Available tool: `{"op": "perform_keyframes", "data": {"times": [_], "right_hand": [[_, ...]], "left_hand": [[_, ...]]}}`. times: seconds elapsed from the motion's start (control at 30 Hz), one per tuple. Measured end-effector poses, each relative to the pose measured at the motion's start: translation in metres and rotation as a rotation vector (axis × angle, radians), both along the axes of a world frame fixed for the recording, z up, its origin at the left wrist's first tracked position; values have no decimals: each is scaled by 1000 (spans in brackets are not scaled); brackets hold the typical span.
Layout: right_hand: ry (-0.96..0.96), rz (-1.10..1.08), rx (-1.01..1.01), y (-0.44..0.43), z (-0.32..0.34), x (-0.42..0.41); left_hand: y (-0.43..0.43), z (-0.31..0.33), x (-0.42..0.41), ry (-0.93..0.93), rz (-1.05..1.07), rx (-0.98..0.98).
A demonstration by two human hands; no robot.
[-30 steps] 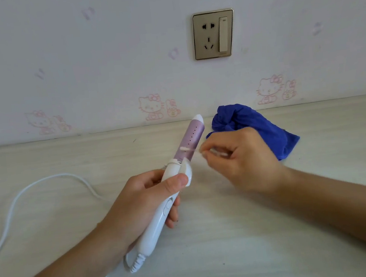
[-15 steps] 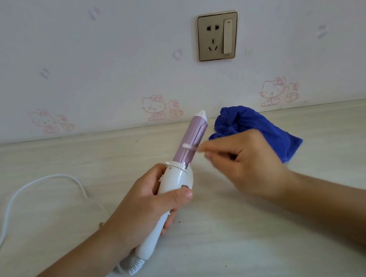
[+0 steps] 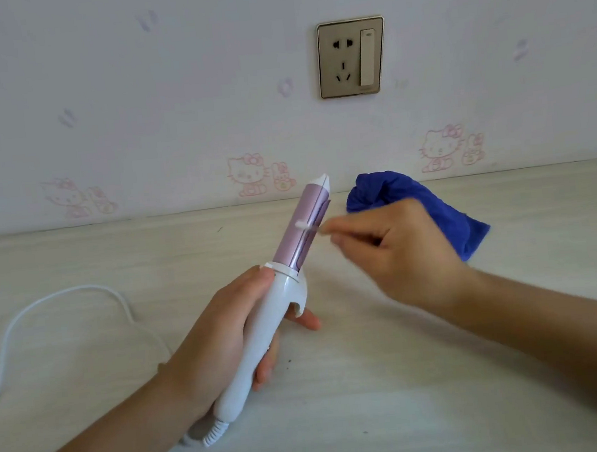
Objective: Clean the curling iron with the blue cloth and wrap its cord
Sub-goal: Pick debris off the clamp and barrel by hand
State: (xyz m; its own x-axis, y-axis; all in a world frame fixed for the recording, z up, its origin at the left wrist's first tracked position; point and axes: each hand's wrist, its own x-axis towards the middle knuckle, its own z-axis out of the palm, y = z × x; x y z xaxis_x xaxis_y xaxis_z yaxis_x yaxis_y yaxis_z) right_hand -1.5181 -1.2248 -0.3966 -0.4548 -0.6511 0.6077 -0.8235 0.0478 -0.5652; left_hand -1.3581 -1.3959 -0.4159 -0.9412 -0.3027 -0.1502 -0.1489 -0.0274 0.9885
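Note:
My left hand (image 3: 220,342) grips the white handle of the curling iron (image 3: 282,300), which tilts up and away with its pink barrel pointing toward the wall. My right hand (image 3: 394,253) pinches a thin cotton swab (image 3: 308,227) whose white tip touches the barrel about halfway up. The blue cloth (image 3: 434,209) lies bunched on the table behind my right hand, apart from the iron. The white cord (image 3: 59,296) leaves the handle's base and loops across the table to the left.
The pale wood-grain table (image 3: 379,400) meets a wall with cartoon cat prints. A gold-framed wall socket (image 3: 352,56) with a switch sits above the iron. A few dark specks lie on the table near my left hand.
My left hand has turned the iron so the barrel's smooth side and clamp slot face me. The swab tip has slid higher up the barrel.

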Motion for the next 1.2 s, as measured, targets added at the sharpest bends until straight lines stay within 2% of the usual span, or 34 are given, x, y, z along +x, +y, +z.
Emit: {"op": "perform_keyframes", "data": {"times": [0.1,0.27,0.43,0.63,0.73,0.8,0.97,1.1,1.2], "right_hand": [[-46,-79,-53,2,4,-13],[48,104,46,1,-2,19],[-63,-132,-73,3,10,-19],[53,80,11,1,5,12],[4,-53,-45,1,11,-8],[-8,-87,-60,2,11,-12],[81,125,71,3,8,20],[-26,-81,-27,3,20,-10],[36,-23,-4,4,18,1]], "left_hand": [[-4,-5,-1,31,-52,25],[-4,-4,2,92,-37,26],[3,-2,11,165,-61,-76],[-1,-5,3,154,-30,-18],[-6,-10,1,154,-75,-35],[-10,-12,-2,142,-86,21],[-14,-11,-3,157,-99,101],[-7,-6,8,203,-163,97],[-1,-4,14,197,-164,35]]}}
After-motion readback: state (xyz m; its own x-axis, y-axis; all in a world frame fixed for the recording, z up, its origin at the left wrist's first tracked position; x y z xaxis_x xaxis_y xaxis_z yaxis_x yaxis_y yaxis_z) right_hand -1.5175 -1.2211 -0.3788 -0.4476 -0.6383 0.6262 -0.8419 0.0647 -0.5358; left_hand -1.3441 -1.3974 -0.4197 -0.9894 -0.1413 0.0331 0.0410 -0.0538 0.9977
